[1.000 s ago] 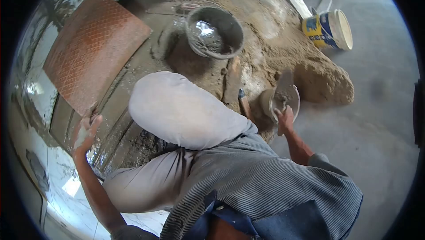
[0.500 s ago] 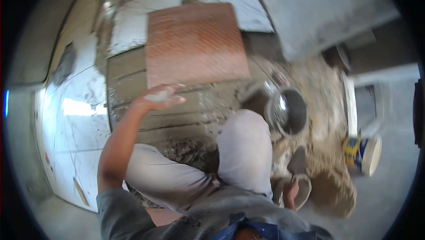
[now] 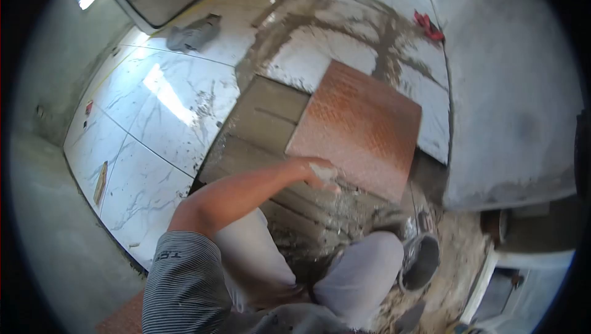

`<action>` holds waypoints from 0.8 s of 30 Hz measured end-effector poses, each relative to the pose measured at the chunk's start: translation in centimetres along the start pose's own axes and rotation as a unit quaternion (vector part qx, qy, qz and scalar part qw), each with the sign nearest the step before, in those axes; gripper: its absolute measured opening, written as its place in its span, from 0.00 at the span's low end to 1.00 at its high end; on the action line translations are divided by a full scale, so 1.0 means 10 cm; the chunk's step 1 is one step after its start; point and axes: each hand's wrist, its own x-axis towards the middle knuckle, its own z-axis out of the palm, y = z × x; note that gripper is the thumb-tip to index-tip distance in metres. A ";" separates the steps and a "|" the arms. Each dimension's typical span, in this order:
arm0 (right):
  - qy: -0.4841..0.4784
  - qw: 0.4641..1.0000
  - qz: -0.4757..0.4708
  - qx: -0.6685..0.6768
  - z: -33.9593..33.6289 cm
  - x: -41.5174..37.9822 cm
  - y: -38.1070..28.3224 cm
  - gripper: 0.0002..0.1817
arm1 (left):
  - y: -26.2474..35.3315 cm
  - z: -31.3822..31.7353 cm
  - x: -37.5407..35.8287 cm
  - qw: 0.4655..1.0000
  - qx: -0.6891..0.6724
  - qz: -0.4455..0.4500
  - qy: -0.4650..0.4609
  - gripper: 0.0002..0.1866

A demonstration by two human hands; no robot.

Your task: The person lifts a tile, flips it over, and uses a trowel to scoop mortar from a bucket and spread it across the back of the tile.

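My left hand [image 3: 321, 175] hangs over the wet mortar bed [image 3: 246, 155], at the lower left edge of a reddish-brown ribbed tile [image 3: 363, 128]. A grey smear of mortar covers its back, its fingers are loosely apart, and nothing shows in it. The tile lies turned at an angle, partly across the mortar bed and partly over white tiles. My right hand is out of view. Beside my right knee stands a bucket [image 3: 422, 263] with grey stuff inside, and a trowel blade [image 3: 411, 317] is below it.
Marbled white tiles [image 3: 160, 131] cover the floor at the left, with a grey cloth [image 3: 194, 33] and a wooden strip [image 3: 101, 183] on them. A red cloth [image 3: 429, 26] lies by the right wall [image 3: 517, 100]. Sandy debris [image 3: 458, 241] spreads beyond the bucket.
The view has turned and shifted left, showing more white floor. My left hand remains near the tile's lower edge. My right hand, seen before at a container, has left the view.
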 end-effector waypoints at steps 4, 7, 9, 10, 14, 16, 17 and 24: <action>0.048 0.984 -0.169 0.025 0.10 0.76 0.61 0.24 | 0.02 -0.06 0.03 0.999 0.007 0.038 -0.009 0.34; -0.200 0.936 -0.178 0.229 -0.29 1.23 0.33 0.20 | 0.19 -0.11 0.03 0.999 0.009 0.003 -0.031 0.32; -0.166 0.936 -0.257 0.174 -0.51 1.43 -0.04 0.14 | 0.45 -0.21 0.02 0.998 -0.014 -0.044 -0.046 0.33; -0.241 0.926 -0.104 0.272 -1.08 1.29 -0.67 0.13 | 0.49 -0.21 0.05 0.998 -0.009 -0.026 -0.059 0.33; -0.175 0.913 -0.368 0.017 -1.10 1.96 -1.11 0.17 | 0.52 -0.20 0.06 0.993 0.014 -0.106 -0.050 0.34; -0.283 0.895 -0.319 -0.127 -1.32 2.18 -1.54 0.15 | 0.53 -0.19 0.08 0.989 0.046 -0.125 -0.061 0.34; -0.337 0.874 -0.290 -0.198 -1.44 2.22 -1.73 0.14 | 0.55 -0.18 0.09 0.992 0.016 -0.116 -0.051 0.34; -0.186 0.856 -0.387 -0.289 -1.52 1.84 -2.64 0.08 | 0.92 0.11 0.49 0.994 -0.036 -0.059 -0.081 0.33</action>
